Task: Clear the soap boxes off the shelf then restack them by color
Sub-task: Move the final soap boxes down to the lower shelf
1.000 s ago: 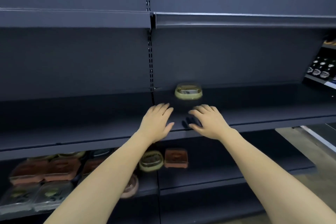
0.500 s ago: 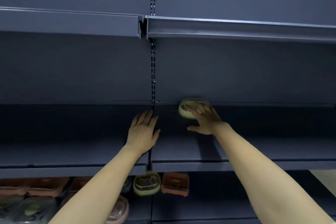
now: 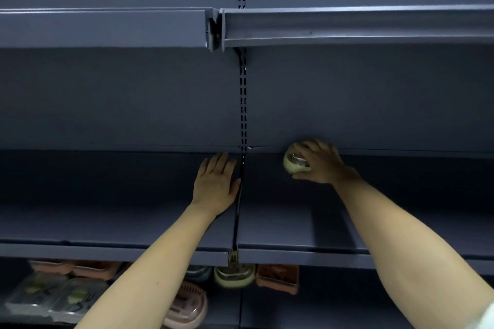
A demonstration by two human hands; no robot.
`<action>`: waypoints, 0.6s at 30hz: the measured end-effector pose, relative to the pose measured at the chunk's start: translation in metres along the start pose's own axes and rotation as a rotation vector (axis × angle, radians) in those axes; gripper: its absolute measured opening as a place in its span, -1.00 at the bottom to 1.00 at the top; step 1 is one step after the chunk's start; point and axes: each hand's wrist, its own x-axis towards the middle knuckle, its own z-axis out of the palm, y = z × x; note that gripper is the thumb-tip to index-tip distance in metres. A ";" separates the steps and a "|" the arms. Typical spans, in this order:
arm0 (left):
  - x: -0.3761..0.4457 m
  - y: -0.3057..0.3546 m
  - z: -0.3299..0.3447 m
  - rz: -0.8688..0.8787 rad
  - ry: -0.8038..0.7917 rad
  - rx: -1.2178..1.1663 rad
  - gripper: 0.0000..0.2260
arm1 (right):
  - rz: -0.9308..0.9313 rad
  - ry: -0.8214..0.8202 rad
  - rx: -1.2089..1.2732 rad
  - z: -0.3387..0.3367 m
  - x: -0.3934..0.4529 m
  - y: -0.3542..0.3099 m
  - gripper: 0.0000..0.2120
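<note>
A pale yellow oval soap box [image 3: 292, 163] sits at the back of the dark grey middle shelf [image 3: 294, 222], against the back panel. My right hand [image 3: 318, 161] reaches over it, fingers curled round its top and thumb at its near side. My left hand [image 3: 215, 183] lies flat on the shelf to the left of the box, fingers straight and holding nothing. On the lower shelf lie more soap boxes: a yellow one [image 3: 235, 275], an orange-brown one [image 3: 278, 278], a pink one [image 3: 187, 304], several orange ones [image 3: 77, 268] and clear ones [image 3: 53, 299].
An upper shelf [image 3: 347, 27] juts out above the hands. A slotted upright [image 3: 242, 104] runs down the back panel between the two shelf sections. The front lip of the middle shelf [image 3: 107, 251] crosses below my forearms.
My right hand has reached farther back and closed over the yellow soap box. My left hand has slid deeper onto the shelf. The view has moved closer and upward.
</note>
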 end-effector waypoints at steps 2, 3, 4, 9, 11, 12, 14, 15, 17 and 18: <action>0.000 0.002 0.000 -0.002 -0.016 0.010 -0.51 | 0.002 0.011 0.066 -0.002 0.000 0.001 -0.23; -0.001 0.003 0.000 0.000 -0.018 0.009 -0.51 | 0.009 0.010 0.116 -0.003 -0.002 0.001 -0.26; -0.002 0.003 0.001 0.003 -0.011 0.002 -0.51 | 0.016 0.008 0.173 -0.004 -0.004 0.000 -0.29; -0.015 0.007 -0.003 0.028 0.040 -0.044 -0.54 | 0.045 -0.061 0.253 -0.013 -0.021 -0.006 -0.32; -0.023 0.007 -0.007 0.034 0.022 -0.026 -0.55 | 0.083 -0.139 0.219 -0.020 -0.031 -0.008 -0.28; -0.027 0.006 -0.009 0.043 0.018 -0.014 -0.56 | 0.100 -0.175 0.183 -0.024 -0.036 -0.009 -0.23; -0.037 0.005 -0.013 0.059 0.022 0.008 -0.60 | 0.125 -0.222 0.094 -0.029 -0.049 -0.014 -0.16; -0.043 0.004 -0.016 0.060 0.030 0.014 -0.61 | 0.135 -0.235 0.079 -0.032 -0.056 -0.019 -0.15; -0.055 0.003 -0.023 0.066 0.030 0.023 -0.62 | 0.154 -0.258 0.152 -0.036 -0.073 -0.031 -0.18; -0.062 0.003 -0.027 0.073 0.033 0.036 -0.62 | 0.158 -0.261 0.210 -0.037 -0.081 -0.037 -0.20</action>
